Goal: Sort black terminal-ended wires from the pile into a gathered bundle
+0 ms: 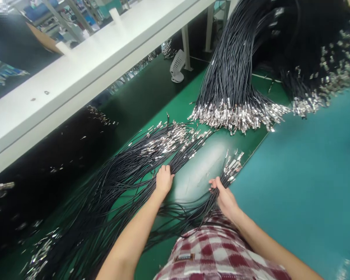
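Black cables with silvery metal terminals at their ends cover much of the green work surface (198, 182). My left hand (164, 179) is closed around a bundle of cables (182, 157), whose terminals fan out beyond my fingers. Just past it lies a larger pile of cables (125, 165). In my right hand (224, 194) is a smaller bunch of cables (226, 177), gripped a little below the terminals, which point up and away from me. The tails of this bunch trail leftward in front of my checked garment. My right fingertips are partly hidden by the cables.
A thick hank of cables (235, 66) hangs down at the back right, its terminals resting on the surface. More dark cables (306, 50) hang beside it. A white shelf (84, 66) crosses the upper left. Beneath it stands a small grey fan (177, 66). Another person's arm shows behind the shelf.
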A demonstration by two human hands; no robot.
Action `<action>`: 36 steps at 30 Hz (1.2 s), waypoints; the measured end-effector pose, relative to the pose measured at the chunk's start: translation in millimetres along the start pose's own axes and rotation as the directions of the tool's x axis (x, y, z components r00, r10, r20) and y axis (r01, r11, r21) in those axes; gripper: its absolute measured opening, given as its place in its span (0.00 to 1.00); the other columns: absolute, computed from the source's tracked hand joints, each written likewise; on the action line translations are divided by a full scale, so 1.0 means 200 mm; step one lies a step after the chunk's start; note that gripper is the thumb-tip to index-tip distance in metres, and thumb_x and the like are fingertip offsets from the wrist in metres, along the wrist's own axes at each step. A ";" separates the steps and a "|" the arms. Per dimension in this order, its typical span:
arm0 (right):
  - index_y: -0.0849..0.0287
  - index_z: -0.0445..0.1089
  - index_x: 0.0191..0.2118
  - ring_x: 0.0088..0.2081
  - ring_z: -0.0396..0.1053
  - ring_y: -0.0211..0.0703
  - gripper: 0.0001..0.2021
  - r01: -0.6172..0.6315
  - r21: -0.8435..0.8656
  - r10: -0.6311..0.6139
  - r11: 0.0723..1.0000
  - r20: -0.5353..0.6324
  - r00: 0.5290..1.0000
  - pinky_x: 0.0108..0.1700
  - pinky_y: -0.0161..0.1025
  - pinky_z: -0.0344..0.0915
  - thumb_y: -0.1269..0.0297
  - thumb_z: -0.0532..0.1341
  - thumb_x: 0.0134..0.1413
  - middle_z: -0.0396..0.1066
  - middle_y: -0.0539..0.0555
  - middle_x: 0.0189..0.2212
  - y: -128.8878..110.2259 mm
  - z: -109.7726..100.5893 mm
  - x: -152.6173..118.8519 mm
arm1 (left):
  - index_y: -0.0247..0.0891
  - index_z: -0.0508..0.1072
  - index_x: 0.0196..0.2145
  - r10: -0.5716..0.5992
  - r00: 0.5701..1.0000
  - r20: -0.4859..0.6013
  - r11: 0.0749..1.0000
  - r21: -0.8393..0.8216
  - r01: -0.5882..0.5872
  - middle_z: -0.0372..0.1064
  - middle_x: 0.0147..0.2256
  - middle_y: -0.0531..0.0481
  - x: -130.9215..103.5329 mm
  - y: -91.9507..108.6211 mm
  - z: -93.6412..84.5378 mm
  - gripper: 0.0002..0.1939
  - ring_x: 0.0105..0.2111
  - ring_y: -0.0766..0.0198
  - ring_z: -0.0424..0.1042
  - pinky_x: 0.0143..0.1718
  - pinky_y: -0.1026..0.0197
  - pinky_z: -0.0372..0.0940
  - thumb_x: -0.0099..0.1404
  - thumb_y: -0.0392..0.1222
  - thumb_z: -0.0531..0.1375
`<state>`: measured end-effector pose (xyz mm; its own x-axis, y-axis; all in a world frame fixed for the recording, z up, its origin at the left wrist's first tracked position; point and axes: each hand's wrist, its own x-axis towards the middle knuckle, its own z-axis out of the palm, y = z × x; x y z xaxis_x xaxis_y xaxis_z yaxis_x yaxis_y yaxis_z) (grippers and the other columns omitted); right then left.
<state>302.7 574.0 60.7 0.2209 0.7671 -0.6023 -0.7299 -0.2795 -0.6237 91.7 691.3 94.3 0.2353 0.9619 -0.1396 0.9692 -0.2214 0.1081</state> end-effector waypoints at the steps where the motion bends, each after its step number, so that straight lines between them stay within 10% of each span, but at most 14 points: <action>1: 0.56 0.64 0.19 0.34 0.62 0.42 0.24 -0.004 -0.006 0.004 1.000 0.015 1.000 0.35 0.38 0.61 0.41 0.68 0.43 0.71 0.52 0.33 0.00 0.01 0.00 | 0.34 0.70 0.42 -0.022 0.999 0.033 0.999 0.042 0.021 0.68 0.44 0.39 0.05 -0.04 0.01 0.08 0.45 0.53 0.68 0.45 0.56 0.63 0.63 0.35 0.60; 9: 0.57 0.65 0.19 0.33 0.62 0.41 0.23 -0.090 0.085 0.091 0.992 -0.005 0.996 0.33 0.36 0.61 0.42 0.70 0.39 0.70 0.52 0.28 0.00 0.02 0.04 | 0.38 0.67 0.27 -0.027 1.000 -0.005 0.961 -0.274 0.025 0.69 0.28 0.49 0.06 -0.18 -0.06 0.06 0.30 0.62 0.69 0.35 0.61 0.61 0.62 0.36 0.58; 15: 0.58 0.69 0.21 0.32 0.69 0.44 0.22 -0.164 0.162 0.163 0.973 0.019 0.986 0.39 0.40 0.67 0.44 0.73 0.35 0.72 0.52 0.27 -0.01 0.04 0.04 | 0.39 0.64 0.27 -0.156 0.980 0.122 0.498 -0.847 0.185 0.62 0.19 0.57 -0.02 -0.17 -0.12 0.14 0.20 0.67 0.63 0.25 0.65 0.60 0.55 0.50 0.62; 20: 0.58 0.67 0.21 0.29 0.69 0.42 0.22 -0.182 0.196 0.177 0.964 0.043 0.983 0.34 0.38 0.67 0.46 0.73 0.36 0.70 0.50 0.25 -0.02 0.04 0.02 | 0.38 0.63 0.26 -0.168 0.978 0.126 0.444 -0.876 0.189 0.62 0.18 0.57 -0.05 -0.16 -0.23 0.17 0.19 0.69 0.61 0.24 0.67 0.57 0.52 0.53 0.63; 30: 0.58 0.66 0.21 0.28 0.67 0.41 0.22 -0.175 0.204 0.170 0.963 0.040 0.985 0.34 0.38 0.67 0.47 0.75 0.33 0.69 0.50 0.24 -0.02 0.03 0.01 | 0.38 0.68 0.24 -0.039 0.978 -0.205 0.918 -0.393 -0.046 0.62 0.22 0.54 -0.04 -0.20 -0.46 0.13 0.24 0.66 0.59 0.28 0.63 0.54 0.59 0.49 0.59; 36: 0.58 0.65 0.21 0.29 0.66 0.41 0.22 -0.160 0.213 0.155 0.964 0.039 0.987 0.34 0.38 0.66 0.47 0.74 0.35 0.68 0.50 0.24 -0.03 0.03 0.00 | 0.37 0.72 0.29 -0.193 0.963 -0.186 0.830 -0.555 0.059 0.64 0.22 0.54 0.00 -0.20 -0.55 0.13 0.23 0.66 0.60 0.28 0.62 0.56 0.53 0.49 0.63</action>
<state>303.1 580.3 67.4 0.0796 0.7365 -0.6718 -0.8764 -0.2693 -0.3991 46.0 717.8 197.8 0.0256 0.9993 0.0278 0.7779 -0.0374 0.6273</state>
